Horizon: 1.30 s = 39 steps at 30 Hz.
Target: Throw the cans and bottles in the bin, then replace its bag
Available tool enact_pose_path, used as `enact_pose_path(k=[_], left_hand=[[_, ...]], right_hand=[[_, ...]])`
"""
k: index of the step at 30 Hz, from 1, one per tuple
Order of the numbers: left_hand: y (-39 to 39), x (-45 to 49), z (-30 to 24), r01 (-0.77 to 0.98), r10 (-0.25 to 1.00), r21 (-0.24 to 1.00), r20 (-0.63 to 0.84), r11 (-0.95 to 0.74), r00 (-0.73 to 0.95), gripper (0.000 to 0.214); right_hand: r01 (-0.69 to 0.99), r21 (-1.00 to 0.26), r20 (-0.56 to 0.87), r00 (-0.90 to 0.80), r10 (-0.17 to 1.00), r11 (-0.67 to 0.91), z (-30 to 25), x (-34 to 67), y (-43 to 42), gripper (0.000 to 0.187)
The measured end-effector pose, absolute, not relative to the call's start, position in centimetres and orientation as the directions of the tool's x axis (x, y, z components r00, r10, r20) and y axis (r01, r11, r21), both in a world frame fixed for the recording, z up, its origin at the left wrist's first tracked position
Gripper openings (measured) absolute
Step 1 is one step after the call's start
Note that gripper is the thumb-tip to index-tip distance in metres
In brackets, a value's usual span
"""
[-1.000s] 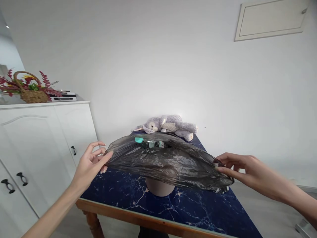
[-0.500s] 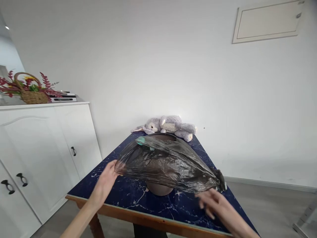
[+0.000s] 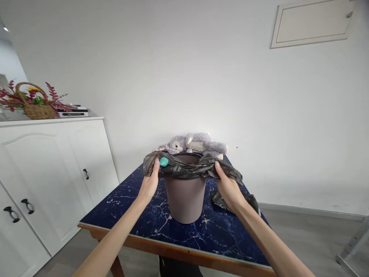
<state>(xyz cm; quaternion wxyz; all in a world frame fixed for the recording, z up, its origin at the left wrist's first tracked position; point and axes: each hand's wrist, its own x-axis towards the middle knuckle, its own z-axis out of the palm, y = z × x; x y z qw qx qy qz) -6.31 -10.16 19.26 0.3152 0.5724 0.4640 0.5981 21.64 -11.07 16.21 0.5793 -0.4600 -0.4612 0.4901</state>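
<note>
A brown-grey trash can [image 3: 185,200] stands upright on the blue marbled table, its dark rim partly covered. Across the front of that rim lies a thin black garbage bag [image 3: 188,169], bunched into a band. My left hand [image 3: 150,182] pinches the bag's left end, thumb on top, close to a small teal piece [image 3: 163,162] on the can's rim. On the other side my right hand [image 3: 226,184] grips the bag with its thumb up. Another crumpled black plastic bundle [image 3: 219,199] rests on the table, partly behind my right wrist.
A grey plush rabbit [image 3: 198,144] lies behind the can against the wall. The table [image 3: 144,221] has a wooden edge. To the left is a white cabinet [image 3: 57,165] bearing a flower basket [image 3: 39,110]. A metal frame [image 3: 353,246] stands at lower right.
The bag was spread wide in front of the can; now it is gathered into a band at the rim. Both hands have moved up and inward, and the right hand now grips the bag.
</note>
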Motion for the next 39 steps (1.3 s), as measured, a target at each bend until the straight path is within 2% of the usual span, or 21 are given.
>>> enact_pose_path(k=[4,7,10,12,14,17,22,25,28,30,32,33,35,37,39], left_hand=[[-9.9,-4.5,22.4,0.118,0.821,0.836,0.548,-0.536,-0.161,0.047],[-9.4,-3.6,24.4,-0.022,0.826,0.833,0.544,-0.553,-0.146,0.044],[-8.4,-2.4,26.7,-0.219,0.831,0.801,0.538,-0.556,-0.142,0.039],[-7.6,-1.7,28.3,-0.369,0.854,0.774,0.497,-0.516,-0.151,0.029],[-6.8,-1.1,29.8,-0.517,0.908,0.750,0.386,-0.413,-0.164,0.021],[-5.8,-0.7,31.5,-0.657,0.956,0.697,0.253,-0.287,-0.149,0.029],[-6.0,-0.9,32.5,-0.670,0.957,0.694,0.277,-0.262,-0.087,0.036],[-6.9,-1.1,32.6,-0.562,0.921,0.760,0.390,-0.326,-0.007,0.029],[-7.7,-1.3,32.3,-0.199,0.865,0.852,0.500,-0.484,0.036,0.018],[-8.1,-1.2,32.0,0.076,0.848,0.845,0.529,-0.529,0.020,0.040],[-8.4,-1.0,31.7,0.227,0.835,0.809,0.549,-0.542,0.038,0.060],[-8.5,-0.8,31.6,0.256,0.825,0.788,0.560,-0.559,0.078,0.062],[-8.8,-0.6,31.3,0.266,0.785,0.739,0.594,-0.619,0.177,0.051],[-9.0,-0.5,31.0,0.238,0.738,0.698,0.649,-0.675,0.187,0.041],[-9.0,-0.6,30.6,0.204,0.704,0.678,0.704,-0.706,0.095,0.038]], right_hand=[[-0.292,-0.935,0.179,0.099,0.979,0.200,18.8,21.9,-9.1,0.061],[-0.404,-0.865,0.287,0.087,0.954,0.297,20.8,21.8,-7.8,0.044],[-0.590,-0.754,0.366,-0.014,0.931,0.288,23.3,21.3,-6.3,0.036],[-0.729,-0.649,0.383,-0.065,0.922,0.218,24.9,20.9,-5.3,0.030],[-0.810,-0.561,0.356,-0.049,0.933,0.171,26.4,20.4,-4.3,0.030],[-0.817,-0.558,0.304,-0.040,0.952,0.144,28.1,19.8,-3.2,0.033],[-0.738,-0.662,0.308,-0.103,0.946,0.135,29.7,19.0,-3.1,0.038],[-0.544,-0.793,0.426,-0.174,0.888,0.273,30.1,18.6,-4.0,0.040],[-0.180,-0.851,0.524,-0.291,0.800,0.492,30.3,18.2,-5.2,0.035],[0.071,-0.773,0.561,-0.385,0.732,0.630,30.3,17.8,-5.9,0.023],[0.245,-0.632,0.574,-0.489,0.657,0.735,30.3,17.4,-6.4,0.011],[0.291,-0.570,0.571,-0.532,0.625,0.768,30.3,17.3,-6.6,0.009],[0.332,-0.508,0.546,-0.589,0.596,0.794,30.4,17.1,-6.9,0.010],[0.310,-0.543,0.516,-0.609,0.602,0.780,30.5,17.3,-7.2,0.014],[0.227,-0.652,0.480,-0.616,0.625,0.724,30.5,17.7,-7.4,0.017]])
